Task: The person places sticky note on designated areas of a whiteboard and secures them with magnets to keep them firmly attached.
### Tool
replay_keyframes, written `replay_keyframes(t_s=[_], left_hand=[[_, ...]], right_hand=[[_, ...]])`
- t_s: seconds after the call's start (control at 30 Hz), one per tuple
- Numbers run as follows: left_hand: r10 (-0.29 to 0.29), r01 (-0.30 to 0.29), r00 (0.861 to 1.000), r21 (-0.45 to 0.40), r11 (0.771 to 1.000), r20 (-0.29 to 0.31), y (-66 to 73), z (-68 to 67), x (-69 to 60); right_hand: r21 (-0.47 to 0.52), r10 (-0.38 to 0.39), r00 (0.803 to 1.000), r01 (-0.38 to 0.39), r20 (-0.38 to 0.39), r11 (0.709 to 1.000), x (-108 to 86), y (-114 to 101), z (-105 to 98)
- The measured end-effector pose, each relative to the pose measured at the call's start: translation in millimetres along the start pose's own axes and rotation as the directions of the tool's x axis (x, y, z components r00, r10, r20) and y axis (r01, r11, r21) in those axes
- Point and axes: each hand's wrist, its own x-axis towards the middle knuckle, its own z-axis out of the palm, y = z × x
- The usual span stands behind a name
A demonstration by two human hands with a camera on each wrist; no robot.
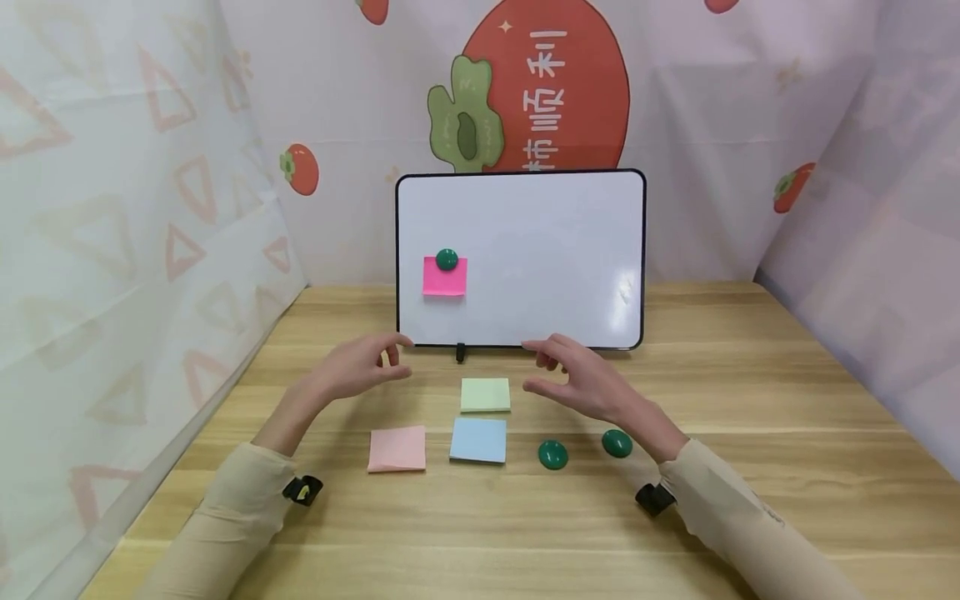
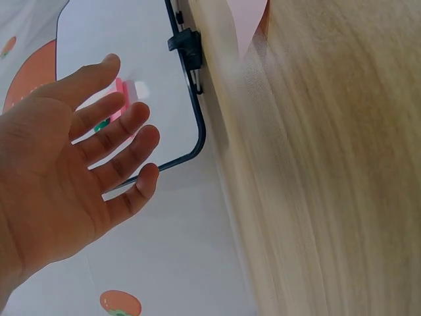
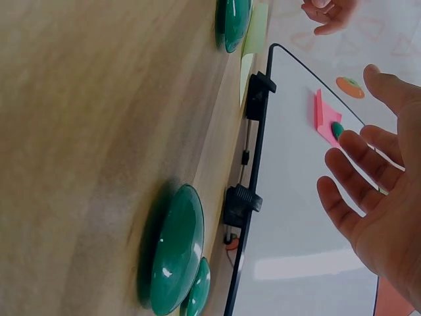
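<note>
Green notepad: gap between edge, right hand.

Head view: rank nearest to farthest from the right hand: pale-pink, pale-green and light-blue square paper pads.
1. Pale-green square paper pad, left of the right hand.
2. Light-blue square paper pad, left, just below the first in frame.
3. Pale-pink square paper pad, leftmost of the three.

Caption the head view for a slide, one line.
Two empty hands over a table before a whiteboard bearing one pink note under a green magnet.
</note>
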Motion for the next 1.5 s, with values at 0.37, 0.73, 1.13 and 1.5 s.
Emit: replay_keyframes(t_s=[0.37, 0.73, 1.13, 1.5], left_hand=[[0.017, -0.013, 0.998, -0.061, 0.998, 0.054, -6.7, 8.5, -27.4], [0.019, -0.016, 1.000, -0.181, 0.983, 0.013, -21.2, 23.0, -49.8], [0.091, -0.059, 0.992, -0.309, 0.949, 0.092, -37.4, 31.7, -56.8], [0.052, -0.014, 0.989, -0.256, 0.966, 0.141, -25.0, 33.1, -57.8]], right_hand=[[-0.049, 0.006, 0.998, -0.003, 0.060, 0.999, -18.7, 0, 1], [0.012, -0.023, 0.985, 0.021, 0.172, 1.000, -31.0, 2, -5], [0.179, -0.120, 0.946, 0.067, 0.303, 0.982, -44.5, 15, -3], [0.110, -0.115, 0.914, 0.078, 0.389, 0.991, -46.5, 17, -4]])
